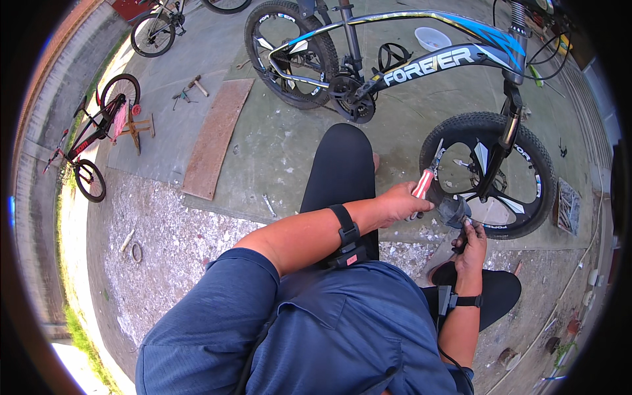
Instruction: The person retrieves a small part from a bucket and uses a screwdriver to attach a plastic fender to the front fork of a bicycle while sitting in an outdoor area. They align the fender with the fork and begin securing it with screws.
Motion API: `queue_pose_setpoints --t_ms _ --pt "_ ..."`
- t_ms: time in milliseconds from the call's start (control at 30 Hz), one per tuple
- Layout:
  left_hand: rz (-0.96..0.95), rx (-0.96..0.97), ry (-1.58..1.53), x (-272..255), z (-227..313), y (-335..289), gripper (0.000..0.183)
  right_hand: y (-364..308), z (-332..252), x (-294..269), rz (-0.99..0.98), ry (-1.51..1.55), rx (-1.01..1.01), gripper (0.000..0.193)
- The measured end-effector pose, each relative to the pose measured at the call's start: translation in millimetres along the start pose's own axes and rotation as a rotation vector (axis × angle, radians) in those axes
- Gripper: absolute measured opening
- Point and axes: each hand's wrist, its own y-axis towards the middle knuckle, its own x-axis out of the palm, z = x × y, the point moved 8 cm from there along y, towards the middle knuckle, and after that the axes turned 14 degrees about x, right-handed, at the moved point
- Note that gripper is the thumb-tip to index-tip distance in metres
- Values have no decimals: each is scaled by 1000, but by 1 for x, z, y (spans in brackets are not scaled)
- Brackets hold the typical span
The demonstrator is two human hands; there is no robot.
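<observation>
Both hands busy at the front wheel

Two hands meet just beside the front wheel (488,172) of the bike (395,62), and we judge the job to be in its middle, not near its end. Our left hand (403,203) is closed around a screwdriver (426,178) with a red and white handle, its shaft angled up toward the wheel's rim. Our right hand (471,245) grips a small dark part (454,210) from below; we cannot tell exactly what kind of part it is, nor whether it is joined to the wheel or only held near it. The screwdriver handle and the part sit just beside each other, in front of the tyre's lower left edge.

As far as we can see, the bike stands upright with both wheels mounted, so no large piece is off. A hammer (196,84) and a plank (216,135) lie well apart on the concrete, untouched. Whatever fitting or loosening involves the dark part looks unfinished, since both hands are engaged with it.
</observation>
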Motion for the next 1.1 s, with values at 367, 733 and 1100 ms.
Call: queue_pose_setpoints --t_ms 367,733,1100 --pt "-29 64 144 -3 -11 8 35 -6 -14 0 7 66 -29 15" --pt "107 144 386 -10 3 12 30 -7 -24 -3 -24 106 -44 10" --pt "-59 15 -564 10 20 23 45 3 -23 -12 -18 116 -13 12"
